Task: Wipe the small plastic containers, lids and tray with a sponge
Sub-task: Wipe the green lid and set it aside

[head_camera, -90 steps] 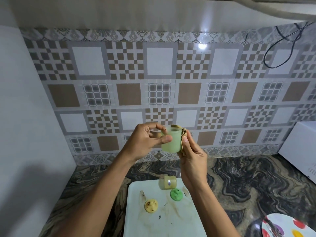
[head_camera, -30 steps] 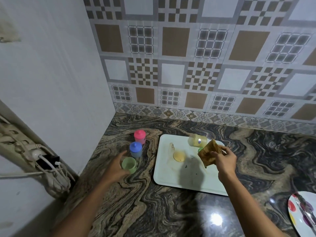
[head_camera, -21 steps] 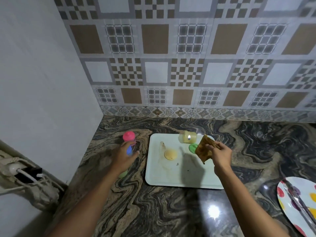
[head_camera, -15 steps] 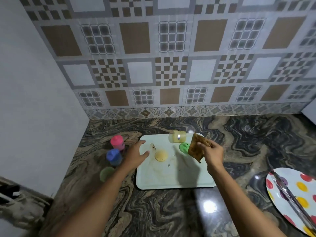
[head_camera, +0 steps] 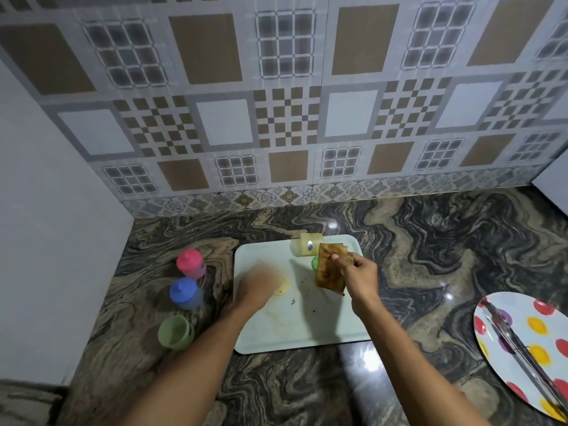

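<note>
The sponge [head_camera: 330, 272] is being pinched by the right hand [head_camera: 359, 278] at the tray's [head_camera: 307, 327] 1 o'clock. The left hand [head_camera: 261, 284], grip blurred beyond telling, is being brought from the tray's edge onto the yellow lid [head_camera: 283, 288].

The tray [head_camera: 307, 333] lies on the countertop [head_camera: 430, 256]. Left of it stand the open container [head_camera: 175, 332] nearest, a lidded container [head_camera: 184, 293] behind it, and another lidded container [head_camera: 190, 264] farthest. On the tray's far edge a container on its side [head_camera: 305, 249] lies; one lid [head_camera: 282, 289] sits left of centre (partly under the left hand [head_camera: 259, 284]). A plate [head_camera: 538, 333] lies well right, a utensil [head_camera: 522, 355] across it.
</note>
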